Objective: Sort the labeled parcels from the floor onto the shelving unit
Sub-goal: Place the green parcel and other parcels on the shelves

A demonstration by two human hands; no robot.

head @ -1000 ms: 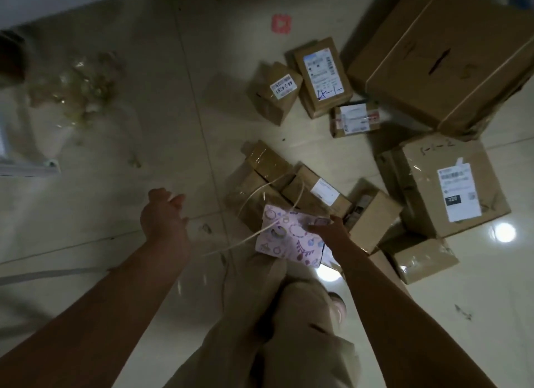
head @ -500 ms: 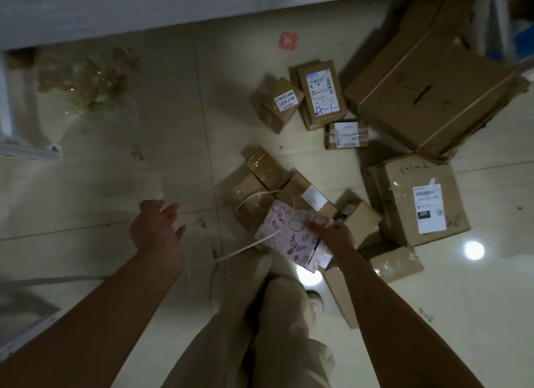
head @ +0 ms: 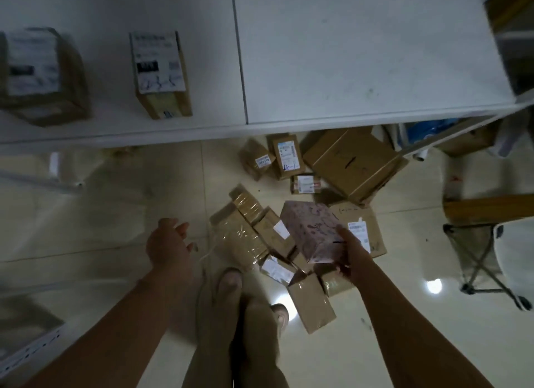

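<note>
Shelving [head: 346,55] is filling the top of the view, its white surface running across the frame, and 2 labelled brown parcels are sitting on its left section: a blurred one [head: 43,75] at the far left and a narrower one [head: 160,72] beside it, apart from each other. Below the shelf edge, on the glossy tile floor [head: 101,214], a big cardboard box [head: 352,165] is lying at an angle, and a folding stool [head: 476,257] is standing off to the right. A flat labelled box [head: 370,231] is lying just under the action, and a heap of taped brown parcels [head: 248,237] is crowding the floor in front of the person's feet. Now the key item: a pink patterned parcel [head: 310,231] is being held up above that heap, tilted, with the right hand [head: 349,254] gripping its near right edge, fingers wrapped around it. The left hand [head: 167,243] is hanging out to the side, fingers loose and spread, holding nothing. Up near the shelf edge, 3 small labelled parcels are lying close together: one [head: 255,159], a second [head: 287,155] touching it, and a third [head: 306,184] just below.
</note>
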